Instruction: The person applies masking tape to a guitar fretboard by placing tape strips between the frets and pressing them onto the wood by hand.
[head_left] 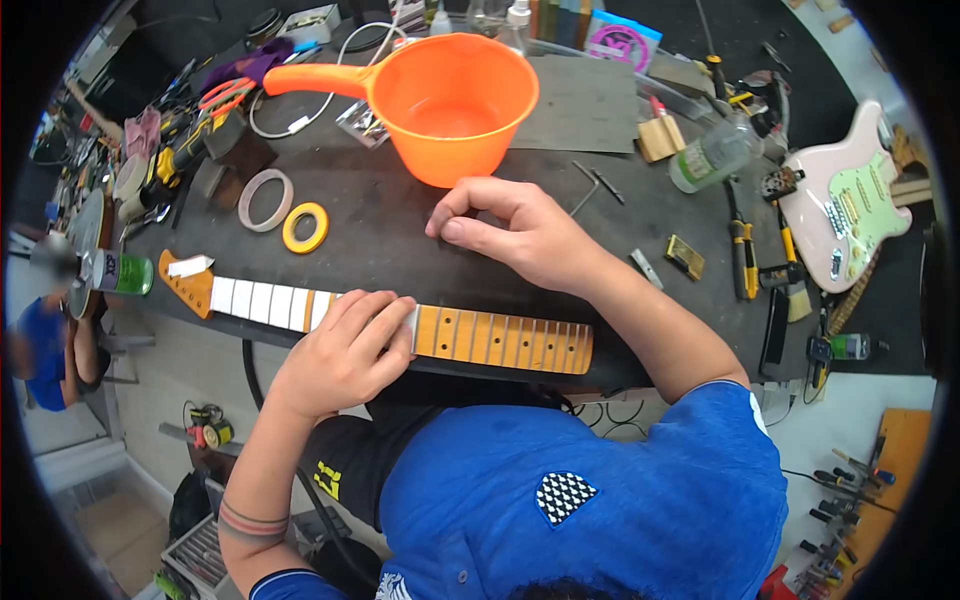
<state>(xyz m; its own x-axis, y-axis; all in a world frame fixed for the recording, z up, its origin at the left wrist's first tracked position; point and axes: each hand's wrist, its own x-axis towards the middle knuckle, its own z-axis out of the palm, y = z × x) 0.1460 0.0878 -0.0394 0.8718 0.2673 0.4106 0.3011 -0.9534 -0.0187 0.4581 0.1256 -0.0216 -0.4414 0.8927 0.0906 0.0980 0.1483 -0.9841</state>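
A guitar neck lies across the front edge of the dark table, its headstock to the left. White strips cover the fretboard's left part; bare wood with frets and dark dots shows on the right. My left hand rests on the middle of the neck, fingers together over the edge of the white part. Above the neck, my right hand hangs with curled fingers, thumb and forefinger close together; anything between them is too small to make out. Just beyond it stands an orange saucepan-shaped dipper.
Yellow tape and a pale tape roll lie left of the dipper. A plastic bottle, pliers and a pink guitar body are at the right. Another person is at the far left.
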